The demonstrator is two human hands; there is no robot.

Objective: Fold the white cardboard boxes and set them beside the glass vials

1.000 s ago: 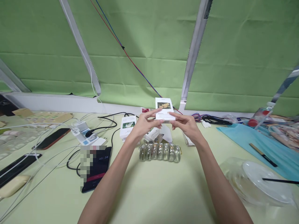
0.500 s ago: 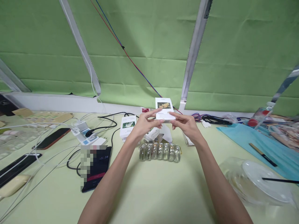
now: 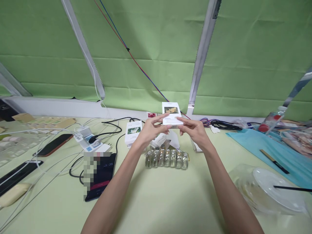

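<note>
Box (image 3: 171,112): between the left hand (image 3: 151,131) and the right hand (image 3: 195,130), above the table (image 3: 165,198).
Row of containers (image 3: 167,159): on the table, before the box.
Second box (image 3: 133,131): left of the left hand.
Phone (image 3: 104,172): before the second box, to its left.
Power strip (image 3: 84,139): behind the phone.
Cloth (image 3: 255,149): right, on the table.
Tub (image 3: 274,191): before the cloth.
Curtain (image 3: 158,39): behind the table.

Your single view looks from your head, forward and down over the table (image 3: 161,198), near enough that your forearms (image 3: 117,182) rise from the frame's lower edge; your left hand (image 3: 151,130) and right hand (image 3: 197,132) sit mid-frame, the green panels (image 3: 151,29) facing you beyond.
</note>
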